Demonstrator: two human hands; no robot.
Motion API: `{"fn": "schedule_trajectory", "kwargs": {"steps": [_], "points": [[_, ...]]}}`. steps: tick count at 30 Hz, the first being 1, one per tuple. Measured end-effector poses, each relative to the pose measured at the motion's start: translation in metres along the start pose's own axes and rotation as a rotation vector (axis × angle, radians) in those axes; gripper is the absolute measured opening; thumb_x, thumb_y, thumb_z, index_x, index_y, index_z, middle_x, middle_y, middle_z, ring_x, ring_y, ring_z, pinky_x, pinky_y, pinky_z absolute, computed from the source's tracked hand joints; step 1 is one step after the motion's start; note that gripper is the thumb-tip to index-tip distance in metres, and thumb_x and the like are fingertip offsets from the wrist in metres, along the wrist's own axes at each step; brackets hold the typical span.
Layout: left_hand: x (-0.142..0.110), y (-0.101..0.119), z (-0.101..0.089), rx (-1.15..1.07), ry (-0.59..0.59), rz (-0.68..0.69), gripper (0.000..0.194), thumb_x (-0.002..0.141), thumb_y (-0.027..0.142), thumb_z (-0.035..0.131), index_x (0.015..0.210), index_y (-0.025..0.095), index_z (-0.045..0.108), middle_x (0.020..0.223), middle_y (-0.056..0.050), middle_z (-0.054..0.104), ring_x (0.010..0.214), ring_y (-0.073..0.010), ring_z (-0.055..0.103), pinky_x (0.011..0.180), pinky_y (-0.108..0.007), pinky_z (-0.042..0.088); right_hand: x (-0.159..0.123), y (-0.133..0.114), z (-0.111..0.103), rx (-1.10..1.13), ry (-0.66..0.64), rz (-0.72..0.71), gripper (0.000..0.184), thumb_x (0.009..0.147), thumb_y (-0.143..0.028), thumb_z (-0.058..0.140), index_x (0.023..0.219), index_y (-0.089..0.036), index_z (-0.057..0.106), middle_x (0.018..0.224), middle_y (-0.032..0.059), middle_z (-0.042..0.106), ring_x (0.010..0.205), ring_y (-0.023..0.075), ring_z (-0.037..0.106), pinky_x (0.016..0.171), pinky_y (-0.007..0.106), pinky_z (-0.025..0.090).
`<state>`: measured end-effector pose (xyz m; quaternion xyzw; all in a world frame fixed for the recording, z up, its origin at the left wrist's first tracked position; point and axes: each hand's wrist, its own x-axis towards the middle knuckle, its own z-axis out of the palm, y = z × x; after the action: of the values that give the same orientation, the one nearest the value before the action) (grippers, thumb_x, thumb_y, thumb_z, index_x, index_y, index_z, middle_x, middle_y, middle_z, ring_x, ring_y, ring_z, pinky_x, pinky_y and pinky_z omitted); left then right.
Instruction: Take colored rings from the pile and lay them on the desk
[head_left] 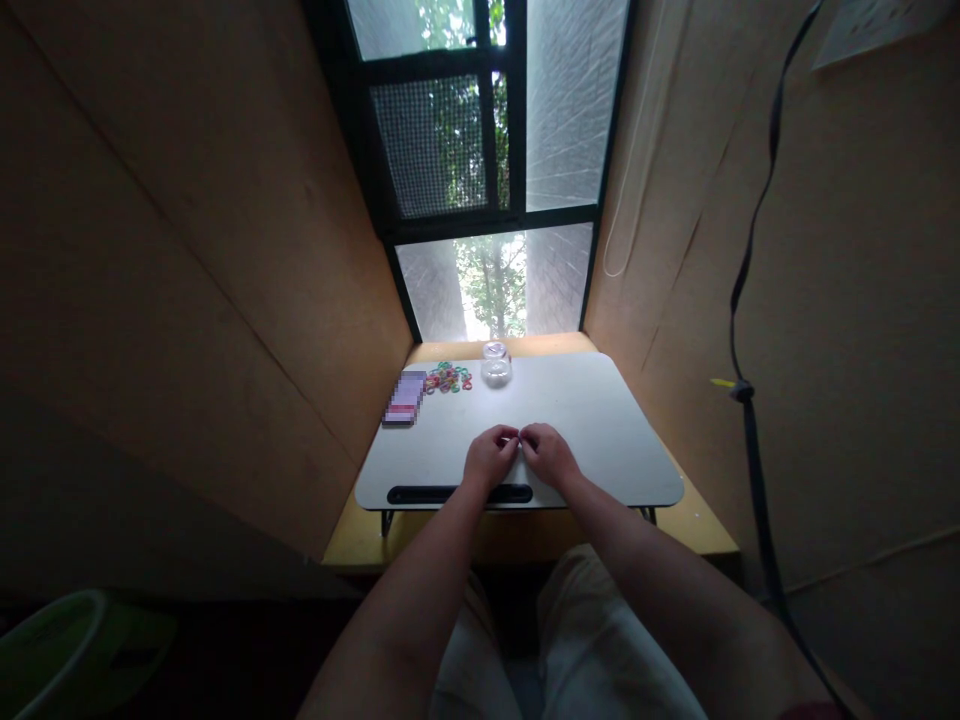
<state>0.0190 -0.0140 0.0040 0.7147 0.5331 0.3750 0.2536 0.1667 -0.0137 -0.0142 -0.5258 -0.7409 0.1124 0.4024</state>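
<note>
Currently the person's 2 hands, left hand [491, 456] and right hand [551, 455], meet over the white table [615, 430], fingers curled and tips close together; whether they pinch anything is too small to tell. Farther back and left, coloured rings [448, 378] lie piled between a purple-and-pink box [405, 398] and a clear jar [496, 372].

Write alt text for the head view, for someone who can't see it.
A person's left hand and right hand are close together, fingertips nearly meeting over a white table; anything between them is too small to identify. Farther back, left to right, are a pixelated rectangular item, colorful small rings and a clear container, with a window beyond.
</note>
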Motion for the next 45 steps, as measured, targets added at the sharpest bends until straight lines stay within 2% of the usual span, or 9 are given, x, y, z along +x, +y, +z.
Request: {"fn": "schedule_trajectory", "kwargs": {"steps": [14,21,29,37,45], "points": [[-0.0009,0.0003,0.0000,-0.060,-0.021,-0.030,0.026,0.081,0.028,0.058,0.106,0.024,0.063,0.095,-0.001,0.071,0.076,-0.0121,0.064,0.071,-0.024,0.048,0.0001,0.0050,0.0014,0.072,-0.019,-0.036,0.027,0.076,-0.007,0.051,0.091,-0.021,0.068,0.088,0.0035,0.066,0.086,0.0173,0.056,0.084,0.031,0.041],[-0.0006,-0.0001,-0.0002,-0.048,-0.032,-0.008,0.029,0.080,0.028,0.057,0.109,0.025,0.062,0.097,-0.001,0.070,0.072,-0.0112,0.063,0.070,-0.024,0.047,0.0010,0.0031,-0.0020,0.068,-0.058,-0.058,0.030,0.073,-0.003,0.049,0.088,-0.020,0.069,0.085,0.0031,0.064,0.085,0.0173,0.054,0.084,0.031,0.041],[-0.0001,0.0001,-0.0004,-0.040,-0.009,-0.031,0.023,0.081,0.027,0.056,0.102,0.023,0.065,0.094,-0.002,0.070,0.075,-0.0131,0.063,0.071,-0.025,0.047,0.0005,0.0034,-0.0012,0.094,-0.012,-0.053,0.030,0.071,-0.003,0.047,0.087,-0.019,0.066,0.084,0.0028,0.065,0.083,0.0168,0.055,0.082,0.030,0.042],[-0.0002,0.0000,-0.0005,-0.026,0.015,-0.055,0.020,0.082,0.032,0.058,0.096,0.021,0.066,0.089,-0.003,0.071,0.078,-0.0138,0.064,0.071,-0.025,0.047,-0.0013,-0.0019,-0.0013,0.103,0.035,0.081,0.019,0.078,-0.016,0.051,0.094,-0.020,0.061,0.081,0.0016,0.064,0.075,0.0154,0.056,0.073,0.027,0.043],[-0.0001,-0.0020,-0.0005,-0.040,0.027,-0.075,0.020,0.080,0.032,0.061,0.097,0.021,0.062,0.087,-0.002,0.071,0.078,-0.0133,0.064,0.071,-0.025,0.046,0.0001,-0.0004,0.0002,0.098,0.016,0.069,0.017,0.078,-0.018,0.054,0.091,-0.021,0.064,0.078,0.0019,0.064,0.076,0.0160,0.057,0.075,0.029,0.044]]}}
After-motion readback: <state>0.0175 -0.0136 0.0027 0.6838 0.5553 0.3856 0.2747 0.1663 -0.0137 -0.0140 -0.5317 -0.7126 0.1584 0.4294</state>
